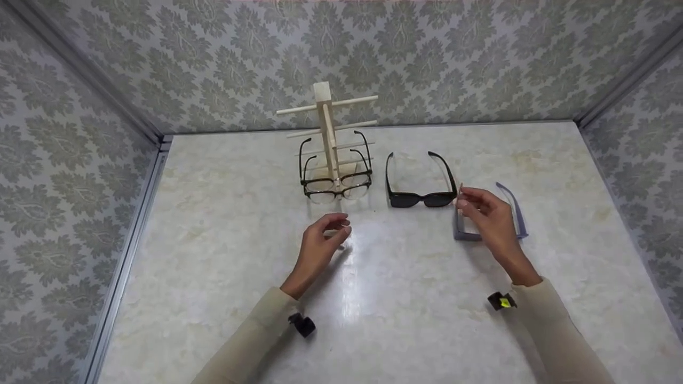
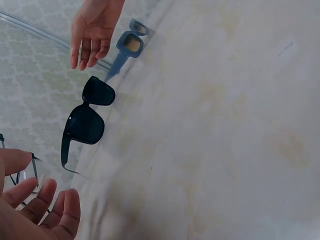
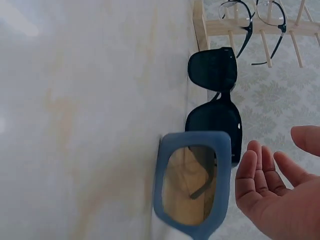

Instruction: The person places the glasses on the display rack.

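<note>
My right hand (image 1: pixel 488 216) hovers over the blue-framed glasses (image 1: pixel 518 210), hiding part of them in the head view. Its thumb and fingers stand apart with nothing between them in the right wrist view. Black sunglasses (image 1: pixel 423 199) rest on the table, temples pointing to the back, just left of that hand. My left hand (image 1: pixel 324 238) is held above the table in front of a wooden glasses stand (image 1: pixel 326 120). Loosely bent, its fingers hold nothing. Two pairs of dark-framed clear glasses (image 1: pixel 337 194) hang on the stand's lower rods.
The pale marbled table (image 1: pixel 229 298) is bordered by patterned walls (image 1: pixel 453 64) at the back and both sides. A metal rail (image 1: pixel 128 261) runs along the left edge. The stand's upper rods (image 1: pixel 355 100) stick out to both sides.
</note>
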`<state>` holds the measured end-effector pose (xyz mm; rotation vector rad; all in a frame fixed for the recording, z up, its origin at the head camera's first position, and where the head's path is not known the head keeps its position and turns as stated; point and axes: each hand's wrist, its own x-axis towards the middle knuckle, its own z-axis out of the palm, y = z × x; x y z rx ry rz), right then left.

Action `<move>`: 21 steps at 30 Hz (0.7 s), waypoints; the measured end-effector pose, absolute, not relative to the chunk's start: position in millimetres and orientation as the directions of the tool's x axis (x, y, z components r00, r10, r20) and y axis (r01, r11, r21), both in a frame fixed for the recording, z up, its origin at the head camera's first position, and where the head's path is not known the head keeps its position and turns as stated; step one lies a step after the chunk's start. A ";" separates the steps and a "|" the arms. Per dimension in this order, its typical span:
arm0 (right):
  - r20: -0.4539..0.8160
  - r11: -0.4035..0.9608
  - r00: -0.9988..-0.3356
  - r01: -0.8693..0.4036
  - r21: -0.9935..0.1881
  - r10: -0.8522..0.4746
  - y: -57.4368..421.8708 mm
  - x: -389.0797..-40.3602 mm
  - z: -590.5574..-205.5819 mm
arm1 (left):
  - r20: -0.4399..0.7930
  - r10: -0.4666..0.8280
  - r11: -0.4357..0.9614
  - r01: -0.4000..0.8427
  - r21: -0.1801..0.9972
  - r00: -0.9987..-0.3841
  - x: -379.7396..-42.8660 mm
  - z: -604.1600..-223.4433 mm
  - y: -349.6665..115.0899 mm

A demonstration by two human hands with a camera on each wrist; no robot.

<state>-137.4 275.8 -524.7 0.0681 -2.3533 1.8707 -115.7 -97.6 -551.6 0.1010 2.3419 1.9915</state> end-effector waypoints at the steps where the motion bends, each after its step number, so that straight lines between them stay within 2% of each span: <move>1: 0.131 0.242 -0.990 -0.116 -0.963 0.048 278.0 -135.9 -525.2 | -0.010 0.100 0.146 0.005 0.989 -0.995 -115.6 -552.7 -95.5; 9: 0.078 0.334 -0.993 -0.044 -0.942 0.088 301.7 -126.7 -527.8 | -0.005 0.151 0.101 0.010 0.995 -0.989 -118.1 -558.7 -74.9; 21: 0.122 0.382 -0.980 -0.053 -0.923 0.157 336.3 -116.9 -525.4 | -0.034 0.240 0.090 -0.012 0.996 -0.970 -125.7 -561.4 -41.0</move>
